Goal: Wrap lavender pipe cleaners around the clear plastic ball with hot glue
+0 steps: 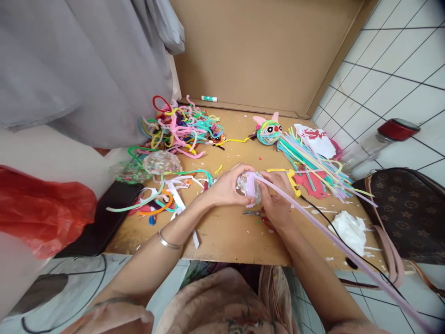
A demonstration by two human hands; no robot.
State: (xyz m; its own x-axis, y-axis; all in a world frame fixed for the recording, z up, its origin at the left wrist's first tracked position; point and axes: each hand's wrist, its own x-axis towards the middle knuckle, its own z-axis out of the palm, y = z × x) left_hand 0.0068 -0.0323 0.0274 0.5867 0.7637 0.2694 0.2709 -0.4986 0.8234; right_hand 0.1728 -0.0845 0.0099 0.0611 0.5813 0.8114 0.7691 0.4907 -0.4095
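Observation:
My left hand (232,186) is curled around a clear, rounded plastic piece (257,194) over the middle of the table. Bands of a lilac pipe cleaner (292,200) wrap across it, and the long free end runs down to the lower right. My right hand (275,198) is closed on that pipe cleaner at the plastic piece's right side. Just beyond my right hand lies a yellow glue gun (295,184) with a black cord. A pair of scissors (255,213) lies under my right hand, its handles partly hidden.
A tangled heap of pipe cleaners (182,127) fills the back left. A decorated ball with pink ears (269,131) sits by a bundle of straight pipe cleaners (309,157). At right are a crumpled tissue (348,230), a brown bag (403,213) and a red-lidded bottle (398,130).

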